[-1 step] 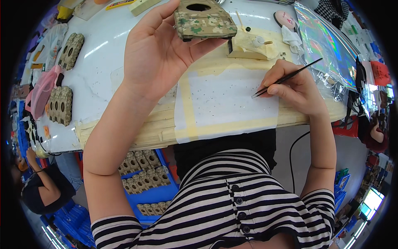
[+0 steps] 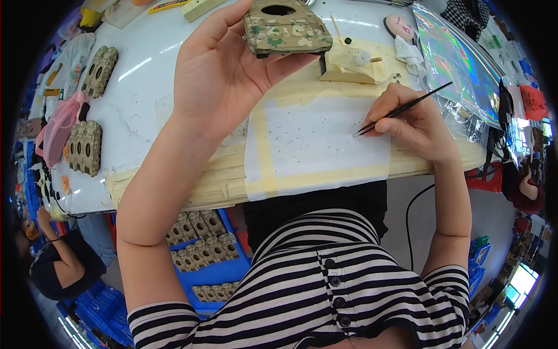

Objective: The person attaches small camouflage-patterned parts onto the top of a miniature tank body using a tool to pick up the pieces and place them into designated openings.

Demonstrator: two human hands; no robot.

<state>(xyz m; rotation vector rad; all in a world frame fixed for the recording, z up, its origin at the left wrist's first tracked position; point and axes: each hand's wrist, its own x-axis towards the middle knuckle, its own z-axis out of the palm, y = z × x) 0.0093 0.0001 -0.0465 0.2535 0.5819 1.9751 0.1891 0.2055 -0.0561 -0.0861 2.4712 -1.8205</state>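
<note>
My left hand (image 2: 215, 81) is raised over the table and grips a camouflage-patterned plastic model hull (image 2: 290, 32) with a round hole in its top. The hull's upper part is cut off by the picture's edge. In my right hand (image 2: 414, 123) are black tweezers (image 2: 407, 107), pinched between thumb and fingers, their tips just above the white paper sheet (image 2: 325, 163). Tiny dark parts lie scattered over the sheet. Whether the tips hold one of them is too small to tell.
Behind the sheet stands a tape-covered block (image 2: 349, 68) with a small white cup (image 2: 362, 57). More camouflage hulls (image 2: 85, 148) and a pink basket (image 2: 63, 128) lie at left. A blue tray (image 2: 218, 266) of hulls sits below the table. Iridescent film (image 2: 459, 58) covers the right.
</note>
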